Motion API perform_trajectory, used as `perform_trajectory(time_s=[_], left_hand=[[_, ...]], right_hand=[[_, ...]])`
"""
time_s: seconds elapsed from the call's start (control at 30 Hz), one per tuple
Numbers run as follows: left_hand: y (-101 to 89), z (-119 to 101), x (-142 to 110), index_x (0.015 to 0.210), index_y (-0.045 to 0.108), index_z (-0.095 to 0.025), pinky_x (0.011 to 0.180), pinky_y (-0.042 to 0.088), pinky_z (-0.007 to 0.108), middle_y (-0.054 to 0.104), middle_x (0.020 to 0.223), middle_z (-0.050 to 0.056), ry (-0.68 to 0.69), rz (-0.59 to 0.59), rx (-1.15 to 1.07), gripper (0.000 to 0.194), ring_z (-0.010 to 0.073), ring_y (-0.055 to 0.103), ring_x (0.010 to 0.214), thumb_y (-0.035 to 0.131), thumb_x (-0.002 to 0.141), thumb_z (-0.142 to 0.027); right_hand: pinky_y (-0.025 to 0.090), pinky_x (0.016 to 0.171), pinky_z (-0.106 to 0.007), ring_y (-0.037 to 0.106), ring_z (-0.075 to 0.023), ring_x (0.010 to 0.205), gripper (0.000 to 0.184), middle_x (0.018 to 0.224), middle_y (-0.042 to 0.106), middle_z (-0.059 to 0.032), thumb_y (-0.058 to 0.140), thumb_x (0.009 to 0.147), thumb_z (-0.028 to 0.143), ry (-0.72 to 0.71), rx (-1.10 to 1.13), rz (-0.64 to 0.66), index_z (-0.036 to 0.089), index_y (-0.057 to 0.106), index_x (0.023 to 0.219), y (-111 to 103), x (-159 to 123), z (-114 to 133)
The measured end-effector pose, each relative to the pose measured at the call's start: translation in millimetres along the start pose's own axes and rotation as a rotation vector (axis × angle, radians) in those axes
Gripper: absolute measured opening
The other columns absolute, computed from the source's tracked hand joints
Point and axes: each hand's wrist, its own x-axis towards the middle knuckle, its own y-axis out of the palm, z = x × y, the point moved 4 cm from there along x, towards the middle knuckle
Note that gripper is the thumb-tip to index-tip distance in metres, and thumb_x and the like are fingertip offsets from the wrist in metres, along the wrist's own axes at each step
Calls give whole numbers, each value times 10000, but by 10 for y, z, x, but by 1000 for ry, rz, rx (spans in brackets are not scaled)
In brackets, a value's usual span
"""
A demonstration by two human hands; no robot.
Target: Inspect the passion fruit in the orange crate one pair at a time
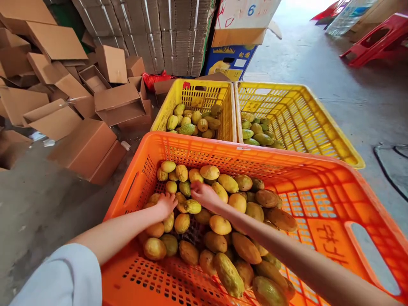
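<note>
A large orange plastic crate (321, 178) in front of me holds many oval yellow-green fruits (219, 224), like small papayas, some browner and ridged. Low in its left half, my left hand (166, 205) lies over the fruits with fingers spread, fingertips against a yellow fruit (180, 201). Close by on the right, my right hand (203, 194) reaches in beside a greener fruit (185, 188). Its fingers are bent and blurred, so its grip is unclear. Between and below the hands sits a yellow-green ridged fruit (192, 206).
Behind the orange crate stand two yellow crates, the left yellow crate (234, 112) and the right yellow crate (331, 123), both with similar fruits. Cardboard boxes (86, 148) lie heaped on the left, before stacked flattened cardboard (159, 34). A red stool (379, 40) is at right.
</note>
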Motion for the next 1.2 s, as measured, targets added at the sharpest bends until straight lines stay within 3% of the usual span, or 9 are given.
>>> perform_trajectory(time_s=[0.1, 0.2, 0.3, 0.43, 0.63, 0.87, 1.0, 1.07, 1.2], left_hand=[[111, 108, 172, 1176, 643, -229, 985, 399, 519, 479, 1417, 151, 67, 9, 5, 493, 360, 514, 1217, 708, 723, -43], [175, 146, 307, 1199, 640, -232, 874, 469, 500, 480, 1379, 170, 31, -19, -30, 330, 353, 575, 1112, 527, 905, -135], [275, 104, 352, 1228, 629, -201, 866, 459, 566, 466, 1370, 204, -30, -62, -63, 407, 391, 558, 1128, 322, 971, -129], [400, 67, 360, 1237, 627, -199, 897, 428, 613, 463, 1362, 211, -58, -104, -93, 423, 425, 509, 1189, 305, 974, -117], [410, 97, 327, 1213, 624, -185, 916, 406, 606, 498, 1336, 215, -68, -120, -92, 425, 420, 468, 1226, 297, 959, -88], [75, 154, 18, 1262, 565, -178, 871, 473, 494, 608, 1135, 202, -131, -98, -44, 413, 390, 582, 1112, 618, 855, -126], [-285, 200, -195, 1312, 522, -176, 873, 476, 485, 528, 1289, 233, -159, -152, -28, 670, 405, 601, 1101, 718, 691, -17], [-493, 222, -310, 1316, 511, -173, 897, 471, 491, 491, 1340, 233, -177, -200, -46, 656, 394, 610, 1099, 715, 702, -65], [-845, 196, -551, 1248, 528, -128, 937, 466, 478, 543, 1255, 209, -212, -307, -141, 515, 369, 615, 1095, 690, 776, -253]], right_hand=[[383, 999, -451, 553, -318, 1147, 333, 1299, 563, -150, 676, 773, 155, -126, -264, -43, 201, 605, 1095, 155, 592, 317], [332, 995, -540, 459, -425, 1219, 508, 1388, 439, -263, 694, 753, 136, -160, -471, -112, 126, 546, 1239, 441, 884, 400], [300, 994, -559, 403, -424, 1240, 539, 1462, 351, -264, 559, 847, 119, -203, -610, -190, 143, 447, 1373, 659, 920, 303], [311, 983, -531, 394, -395, 1226, 564, 1480, 356, -219, 473, 881, 111, -246, -715, -233, 200, 390, 1432, 735, 913, 150], [306, 998, -473, 470, -364, 1154, 645, 1430, 401, -266, 556, 824, 93, -279, -745, -206, 96, 367, 1441, 740, 941, 158], [312, 1037, -448, 459, -347, 1211, 760, 1416, 432, -217, 674, 747, 103, -303, -575, -122, 150, 362, 1439, 748, 696, 216], [357, 1031, -407, 519, -296, 1160, 773, 1339, 495, -166, 764, 647, 124, -288, -328, -35, 165, 442, 1349, 738, 471, 198], [399, 994, -392, 555, -272, 1099, 763, 1262, 536, -120, 792, 578, 124, -244, -163, -8, 185, 483, 1274, 710, 341, 179], [434, 952, -418, 570, -269, 1061, 552, 1134, 574, -75, 647, 767, 288, -103, 272, -74, 201, 436, 1269, 497, 39, 135]])
